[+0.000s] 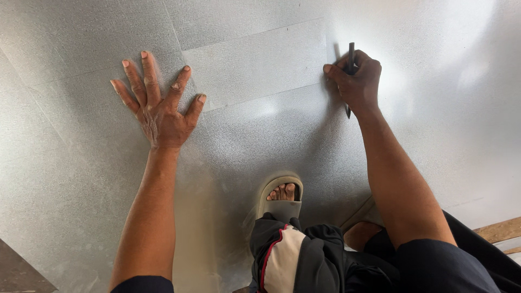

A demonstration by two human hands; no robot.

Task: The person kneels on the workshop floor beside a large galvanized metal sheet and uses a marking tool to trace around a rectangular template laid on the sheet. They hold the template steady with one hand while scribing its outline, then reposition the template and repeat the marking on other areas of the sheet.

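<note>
Ground: a broad sheet of grey galvanised metal [260,141] fills nearly the whole view, its surface finely speckled.
Lines: thin straight scored lines cross the sheet, marking out a rectangle near the upper middle.
Light: bright, soft daylight glares off the upper right of the metal; the lower middle lies in shadow.
Lower left corner: a small wedge of darker brown floor [19,274] shows past the sheet's edge.
Right edge: a pale wooden plank [502,230] lies at a slant beside the sheet.

sandal [280,202] on foot | wooden plank [502,230] at right edge
</note>
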